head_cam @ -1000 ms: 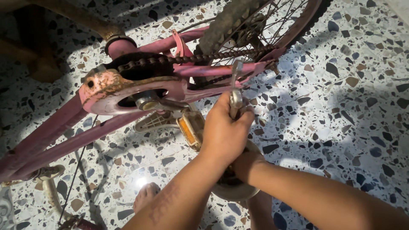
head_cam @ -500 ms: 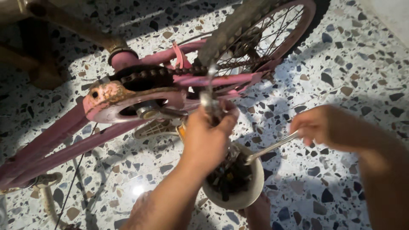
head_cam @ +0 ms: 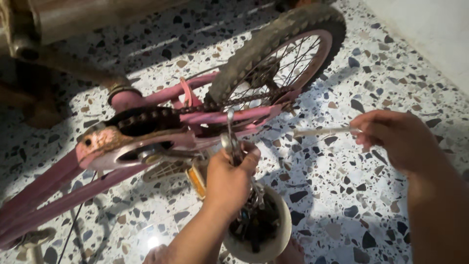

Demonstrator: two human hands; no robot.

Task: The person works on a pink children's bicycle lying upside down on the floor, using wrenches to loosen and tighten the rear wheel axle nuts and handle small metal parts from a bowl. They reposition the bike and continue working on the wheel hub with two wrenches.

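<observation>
A small pink bicycle point(head_cam: 161, 100) lies on its side on the speckled floor, rear wheel point(head_cam: 278, 54) at the top centre, rusty chain guard point(head_cam: 117, 142) and chain at left. My left hand point(head_cam: 229, 181) is shut on a metal wrench point(head_cam: 229, 134) that stands upright against the pink chain stay. My right hand point(head_cam: 395, 139) is out to the right, above the floor, gripping a thin silver tool point(head_cam: 322, 131) that points left toward the wheel. A white bowl point(head_cam: 273, 230) of dark metal parts sits just below my left hand.
An orange-reflector pedal point(head_cam: 195, 178) sticks out under the frame. A wooden furniture leg point(head_cam: 34, 44) stands at the top left. A pale wall point(head_cam: 430, 34) runs along the top right. A foot point(head_cam: 156, 254) shows at the bottom edge.
My right hand has lifted the thin silver tool out of the bowl and carried it up and to the right. My left hand stays on the wrench. The view shifted toward the wheel.
</observation>
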